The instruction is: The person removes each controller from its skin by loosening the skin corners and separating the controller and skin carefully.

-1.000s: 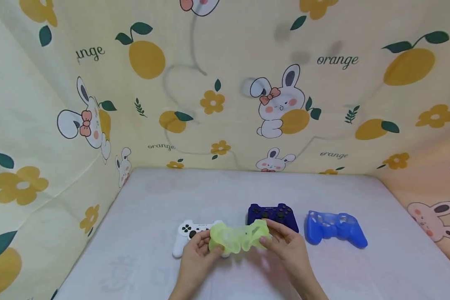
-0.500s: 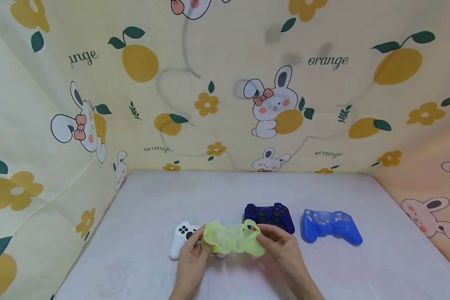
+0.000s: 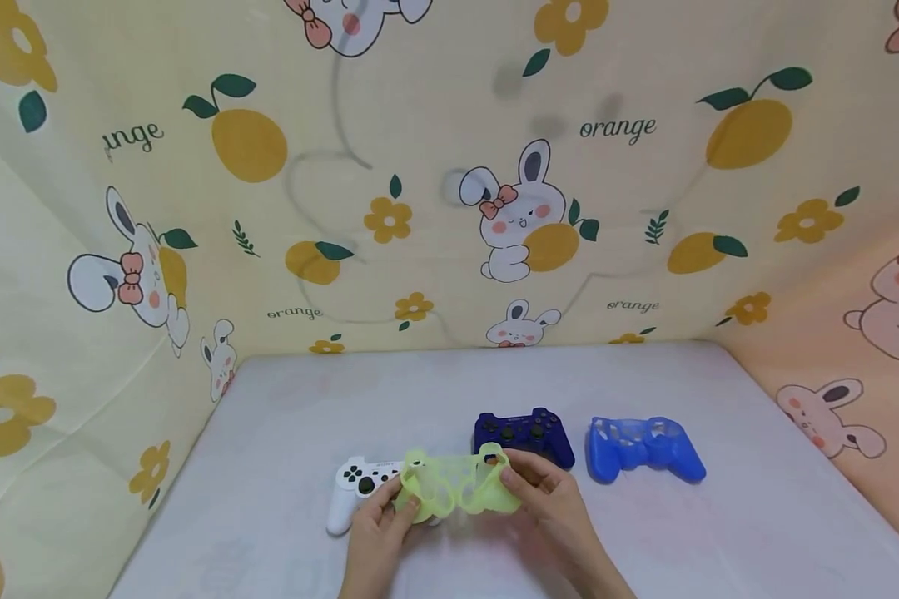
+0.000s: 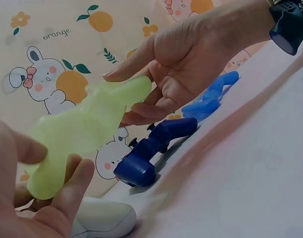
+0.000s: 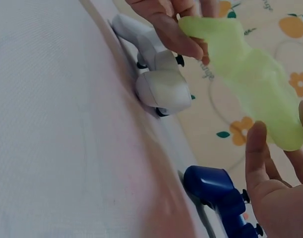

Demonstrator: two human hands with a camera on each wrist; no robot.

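A yellow-green translucent silicone controller cover (image 3: 494, 497) is held up over the table between both hands, its cutouts facing the head camera. My left hand (image 3: 380, 522) pinches its left grip end, thumb on the near side. At the other end, the thumb and fingers of my right hand (image 3: 553, 503) hold the right grip. The cover sags thin and hollow in the right wrist view (image 5: 255, 79). Behind it lies a white game controller (image 3: 342, 502), partly hidden by the cover and left hand. A dark blue game controller (image 3: 535, 434) sits just beyond the right hand.
On the table to the right rests a blue silicone controller cover (image 3: 648, 448). A pale cloth covers the table (image 3: 307, 391). Printed fabric walls (image 3: 419, 150) rise at the back and both sides. The right wrist carries a dark strapped device (image 4: 289, 25).
Both hands have turned the yellow-green cover, so its cutouts show more toward the head camera. Their hold on its ends stays the same. The head view has shifted rightward.
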